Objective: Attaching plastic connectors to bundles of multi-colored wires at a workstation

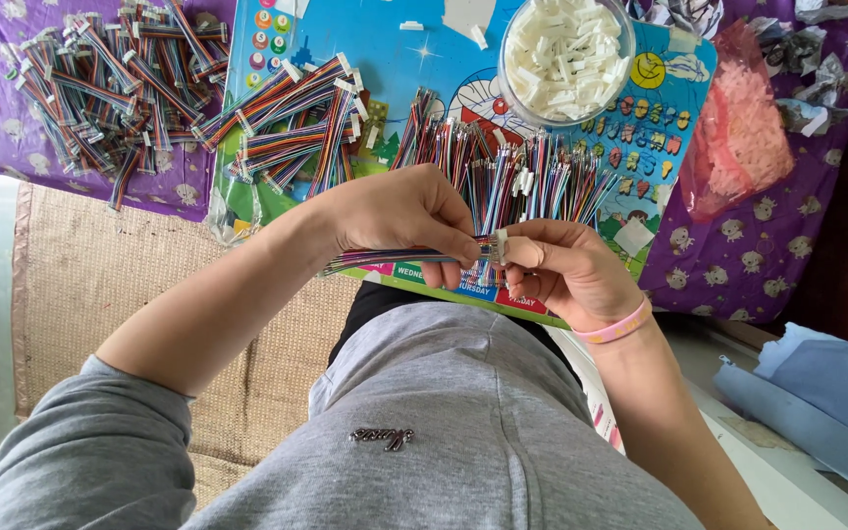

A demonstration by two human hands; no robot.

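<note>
My left hand [404,211] pinches a flat multicoloured ribbon of thin wires [385,259] that trails off to the left. My right hand [556,265], with a pink band on the wrist, holds a small white plastic connector [502,240] against the wire ends. Both hands meet above my lap, just in front of a colourful cartoon board [395,69]. A loose heap of multicoloured wires [512,172] lies on the board right behind my hands.
A clear bowl of white connectors [566,54] stands at the back. Finished wire bundles [296,123] lie on the board's left, and more wire bundles [115,79] on the purple cloth. A pink plastic bag [738,128] is at right, a woven mat [100,285] at left.
</note>
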